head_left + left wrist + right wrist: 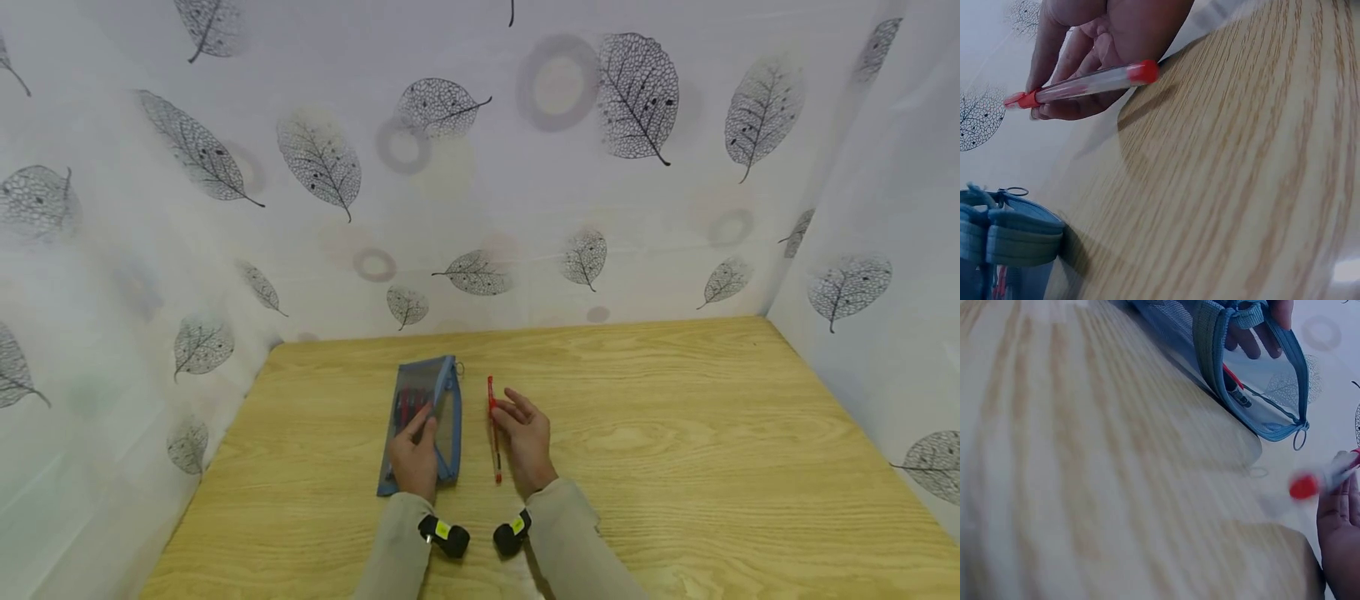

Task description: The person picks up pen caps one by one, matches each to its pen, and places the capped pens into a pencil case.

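Observation:
A blue mesh zip pencil pouch [457, 433] is held by my left hand [415, 462] at its zipped edge. The right wrist view shows the pouch [1207, 353] gaping open, with the left fingers [1244, 342] behind its mesh and the thumb at the rim. Several dark and red pens [408, 403] lie inside. To the right of the pouch, my right hand [528, 443] pinches a clear-barrelled pen with red cap and red end [492, 433] between thumb and fingers. In the left wrist view this pen [1088, 85] is above the tabletop, apart from the pouch.
Both hands work over a wood-grain table [675, 467]. A white curtain [517, 200] printed with leaves hangs behind it and along both sides. A small metal ring [1300, 439] dangles from the pouch's zip end. Black wrist cameras [450, 537] sit on both sleeves.

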Tool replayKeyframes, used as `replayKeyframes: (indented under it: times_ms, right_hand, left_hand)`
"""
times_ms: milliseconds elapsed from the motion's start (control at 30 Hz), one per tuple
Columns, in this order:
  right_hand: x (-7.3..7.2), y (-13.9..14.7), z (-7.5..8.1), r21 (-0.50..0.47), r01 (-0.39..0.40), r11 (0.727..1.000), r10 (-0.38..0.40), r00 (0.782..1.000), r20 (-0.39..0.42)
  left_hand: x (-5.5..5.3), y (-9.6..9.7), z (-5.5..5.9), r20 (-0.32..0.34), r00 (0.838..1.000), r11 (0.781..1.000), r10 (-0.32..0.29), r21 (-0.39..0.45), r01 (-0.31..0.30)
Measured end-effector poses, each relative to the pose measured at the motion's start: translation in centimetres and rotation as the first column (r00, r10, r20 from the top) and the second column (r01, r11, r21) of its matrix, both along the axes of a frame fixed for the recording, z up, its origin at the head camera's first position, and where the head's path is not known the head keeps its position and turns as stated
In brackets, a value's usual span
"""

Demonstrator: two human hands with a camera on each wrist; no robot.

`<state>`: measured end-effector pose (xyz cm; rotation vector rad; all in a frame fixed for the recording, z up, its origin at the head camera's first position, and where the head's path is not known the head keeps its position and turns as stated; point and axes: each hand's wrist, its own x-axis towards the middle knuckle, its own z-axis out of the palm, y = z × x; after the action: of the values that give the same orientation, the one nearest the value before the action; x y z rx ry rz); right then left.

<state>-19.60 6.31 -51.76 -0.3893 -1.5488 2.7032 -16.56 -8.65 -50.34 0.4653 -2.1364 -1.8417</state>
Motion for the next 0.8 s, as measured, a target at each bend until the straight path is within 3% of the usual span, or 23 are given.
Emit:
replayKeyframes:
  times_ms: [333,800]
  right_hand:
    - [-0.16,-0.05,-0.33,0.013,-0.112,0.994,0.111,0.993,0.029]
    - [-0.69,0.08,0.54,-0.020,-0.180,0.984,0.180,0.982,0.049]
  left_hand:
    - [0.00,0.03,0.02,0.005,1.000,1.000,0.011,-0.016,-0.011]
    - [-0.05,0.00,0.11,0.008,1.000,1.000,0.015,0.003,-0.015]
